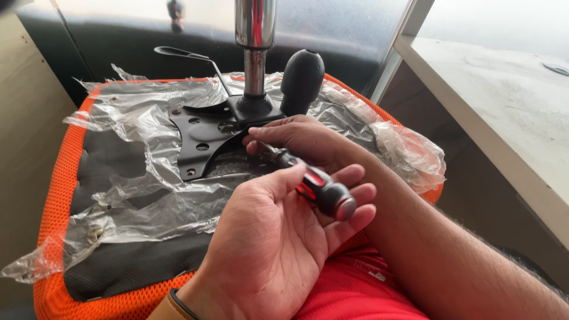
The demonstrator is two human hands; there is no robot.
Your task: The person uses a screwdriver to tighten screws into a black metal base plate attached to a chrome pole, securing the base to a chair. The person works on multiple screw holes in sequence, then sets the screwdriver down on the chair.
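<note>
A screwdriver [320, 188] with a red and black handle lies across the fingers of my left hand [269, 243], which curl loosely around the handle. Its dark shaft runs up and to the left under my right hand [302, 137]. That hand rests on the black metal mounting plate [198, 133], with its fingers closed around the shaft near the tip. The tip itself is hidden. The plate lies on the underside of an orange mesh seat cushion [56, 195] covered with crumpled clear plastic wrap [148, 195].
A chrome cylinder [255, 35] stands up from the plate, with a black knob [302, 77] to its right and a thin lever [189, 57] to its left. A pale desk [504, 101] is at the right, a wooden panel [26, 118] at the left.
</note>
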